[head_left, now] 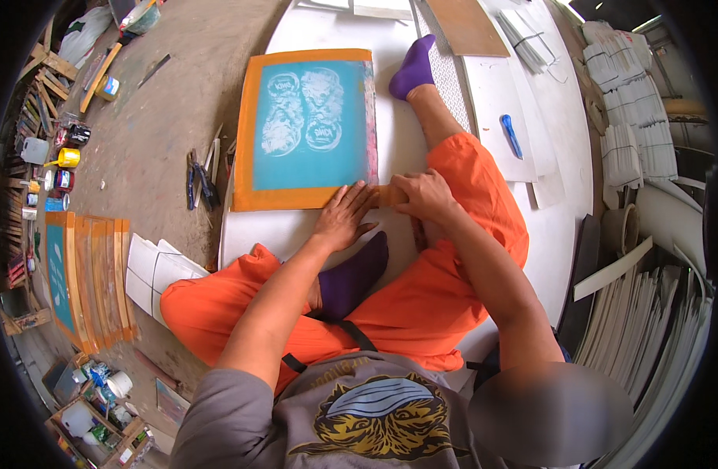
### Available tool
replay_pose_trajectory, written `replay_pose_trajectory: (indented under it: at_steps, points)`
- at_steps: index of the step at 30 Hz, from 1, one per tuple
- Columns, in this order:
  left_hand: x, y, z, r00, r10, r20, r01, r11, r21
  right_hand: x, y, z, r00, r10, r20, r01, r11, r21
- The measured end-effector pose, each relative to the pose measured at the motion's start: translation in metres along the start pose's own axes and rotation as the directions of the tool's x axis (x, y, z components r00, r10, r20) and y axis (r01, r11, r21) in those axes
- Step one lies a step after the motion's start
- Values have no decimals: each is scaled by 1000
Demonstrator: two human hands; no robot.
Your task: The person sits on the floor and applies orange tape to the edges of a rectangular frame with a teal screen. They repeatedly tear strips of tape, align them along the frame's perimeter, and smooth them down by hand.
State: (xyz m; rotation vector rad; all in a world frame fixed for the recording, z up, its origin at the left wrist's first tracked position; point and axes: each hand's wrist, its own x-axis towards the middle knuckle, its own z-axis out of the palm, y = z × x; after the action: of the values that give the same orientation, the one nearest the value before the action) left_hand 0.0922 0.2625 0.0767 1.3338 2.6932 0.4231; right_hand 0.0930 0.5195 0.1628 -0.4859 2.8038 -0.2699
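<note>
Two bare hands of mine meet near the centre of the frame: my left hand [346,209] lies open, palm down, at the lower right corner of an orange-bordered turquoise screen [308,173], and my right hand [428,194] grips a brown tape-like strip [388,195]. The screen fills the upper centre on a white surface [289,229], with a blue tool [511,137] upper right.
</note>
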Motion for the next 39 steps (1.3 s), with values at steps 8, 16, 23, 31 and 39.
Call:
replay_pose_trajectory:
  at_steps: [8, 16, 23, 31, 39]
  points:
    - [3, 14, 3, 998, -43, -55, 45, 998, 42, 0, 18, 15, 996, 68, 62, -51, 968, -246]
    - [19, 27, -4, 981, -168, -97, 154, 978, -141, -29, -44, 15, 813, 582, -15, -570, 800, 189]
    - [29, 28, -16, 990, -88, -111, 83, 995, -50, -36, -49, 66, 583, 811, -42, -751, 558, 352]
    - [84, 35, -60, 953, -37, 300, 11, 996, 89, -38, -8, 183, 803, 582, 125, -566, 812, -145]
    - [116, 29, -101, 836, 6, 548, -54, 996, 71, -44, -66, 80, 633, 772, 63, -704, 540, 462]
